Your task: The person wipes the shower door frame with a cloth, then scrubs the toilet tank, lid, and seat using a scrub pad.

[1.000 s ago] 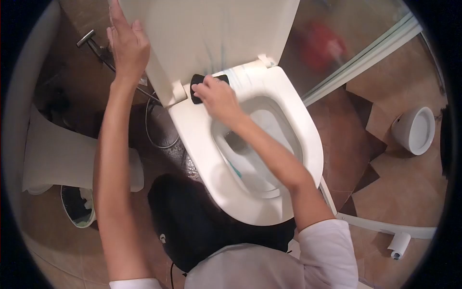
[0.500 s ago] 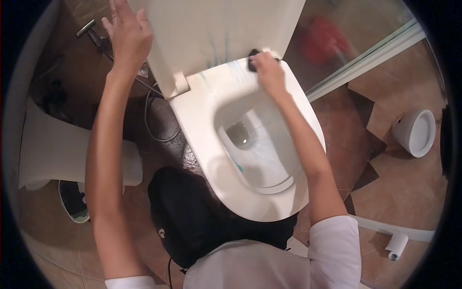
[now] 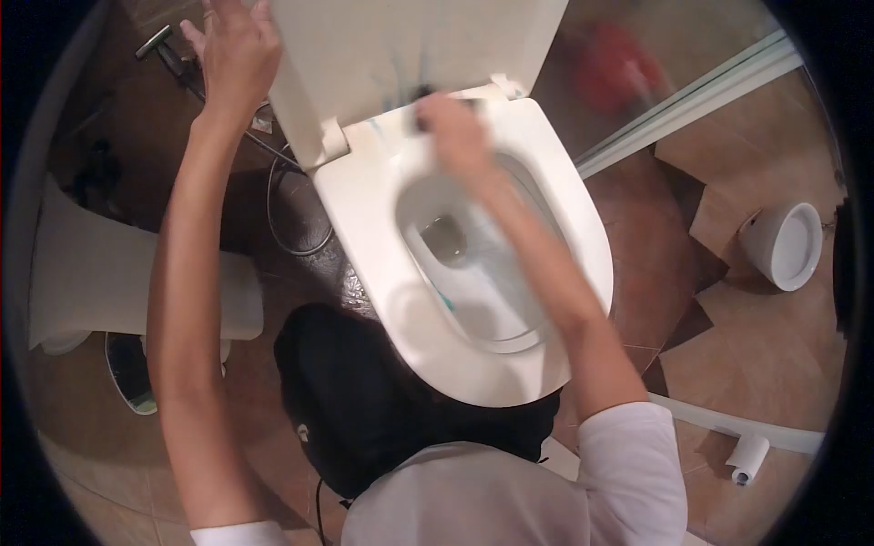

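Note:
My right hand (image 3: 458,135) is closed on a black scrubbing pad (image 3: 421,107), somewhat blurred, at the rear of the toilet seat (image 3: 364,209) near the hinges. Beside the upper left edge of the raised toilet lid (image 3: 364,55) is my left hand (image 3: 238,55), its fingers spread. Blue streaks mark the lower part of the lid. Inside the bowl (image 3: 496,300), water and a small blue-green streak show. Part of the pad is hidden by my right hand.
A bidet sprayer (image 3: 159,50) with its hose hangs at the left, above a white pedestal (image 3: 109,273) and a bin (image 3: 132,378). On the right are a glass door's rail (image 3: 692,105), a white bowl-shaped object (image 3: 783,246), a white roll (image 3: 748,458) and a red blurred object (image 3: 619,68).
My right hand and the pad have moved left from the right hinge to the middle of the seat's rear, after first crossing from the left. My left hand stays by the lid.

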### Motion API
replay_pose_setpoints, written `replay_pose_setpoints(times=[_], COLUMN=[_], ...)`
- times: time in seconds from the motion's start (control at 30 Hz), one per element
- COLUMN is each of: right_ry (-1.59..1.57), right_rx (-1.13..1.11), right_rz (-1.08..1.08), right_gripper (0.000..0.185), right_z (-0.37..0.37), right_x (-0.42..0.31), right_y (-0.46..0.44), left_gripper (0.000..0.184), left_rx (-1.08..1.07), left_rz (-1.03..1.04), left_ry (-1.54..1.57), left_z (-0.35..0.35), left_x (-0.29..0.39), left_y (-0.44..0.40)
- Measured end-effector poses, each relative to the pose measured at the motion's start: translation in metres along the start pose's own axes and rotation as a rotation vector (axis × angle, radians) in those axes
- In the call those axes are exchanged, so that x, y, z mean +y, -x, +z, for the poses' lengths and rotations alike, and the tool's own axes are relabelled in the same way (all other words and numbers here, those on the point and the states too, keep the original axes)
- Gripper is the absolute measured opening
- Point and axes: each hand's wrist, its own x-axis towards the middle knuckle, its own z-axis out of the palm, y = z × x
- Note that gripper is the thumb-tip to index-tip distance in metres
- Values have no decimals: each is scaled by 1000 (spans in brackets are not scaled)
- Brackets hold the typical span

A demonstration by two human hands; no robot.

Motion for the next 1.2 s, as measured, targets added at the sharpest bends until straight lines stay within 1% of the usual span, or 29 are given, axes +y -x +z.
replay_pose_setpoints(times=[0.03,0.1,0.13,0.17,0.2,0.23,0.27,0.3,0.37,0.43,0.5,0.53,0.57,0.6,0.63,0.67,0.7,0.77,0.83,0.87,0.93,0.97,1.0,1.03,1.1,1.13,1.17,1.2], right_ry=[-25,-46,-88,-90,-89,-161,13,121,172,-290,21,-138,-175,-216,121,144,169,-188,-127,-142,-180,-186,130,219,242,-78,-153,-147], right_rx=[84,-260,-314,-291,-271,-254,-229,-219,-163,-108,-337,-237,-148,-137,-188,-151,-114,-62,-143,-194,-102,-121,-66,-58,-69,-57,-86,-87], right_rz=[-187,-65,-91,-5,90,276,293,304,283,51,61,31,75,266,238,230,224,149,-38,-42,43,311,227,310,285,263,172,-88], right_gripper=[5,12,14,14,13,13,14,14,11,9,10,13,14,14,14,13,12,9,6,7,10,13,14,14,12,10,9,10], right_z=[17,5,-9,-14,-17,-30,-45,-54,-38,-17,-34,-35,-40,-49,-64,-55,-43,-9,-9,-13,-12,-31,-43,-51,-27,-20,-6,-3], right_x=[-35,-80,-74,-52,-23,8,38,51,34,-9,-48,-17,14,47,62,60,56,0,-51,-40,22,47,72,74,56,20,-15,-49], right_y=[5,-7,-9,-7,-2,-3,-7,-9,-4,21,19,24,24,20,7,4,3,9,6,4,6,-1,-3,-7,-3,2,11,18], left_gripper=[72,64,67,72,76,79,79,79,76,73,70,69,69,69,69,69,69,68,67,67,66,66,66,66,66,66,66,66], left_rx=[138,272,47,-165,-261,-354,-446,-543,-504,-478,-510,-519,-523,-489,-452,-456,-438,-411,-413,-418,-427,-421,-423,-425,-430,-432,-431,-423], left_rz=[17,42,-33,-107,-278,-451,-608,-767,-881,-885,-860,-844,-846,-834,-819,-818,-817,-820,-814,-815,-811,-810,-812,-813,-816,-817,-820,-826], left_ry=[-37,-87,-84,-79,21,123,190,256,378,329,242,234,232,248,262,255,236,221,284,279,309,308,304,301,287,279,284,296], left_z=[2,-8,-22,-31,-33,-30,-28,-23,-7,-7,-11,-12,-11,-9,-8,-7,-7,-5,-5,-6,-7,-7,-8,-8,-9,-7,-5,-5], left_x=[6,11,12,15,24,36,46,53,62,74,80,81,82,84,87,92,99,102,98,95,93,94,96,97,96,96,96,95], left_y=[0,10,33,54,83,113,134,152,173,175,175,177,179,181,182,184,186,186,188,189,189,187,187,187,188,188,187,188])
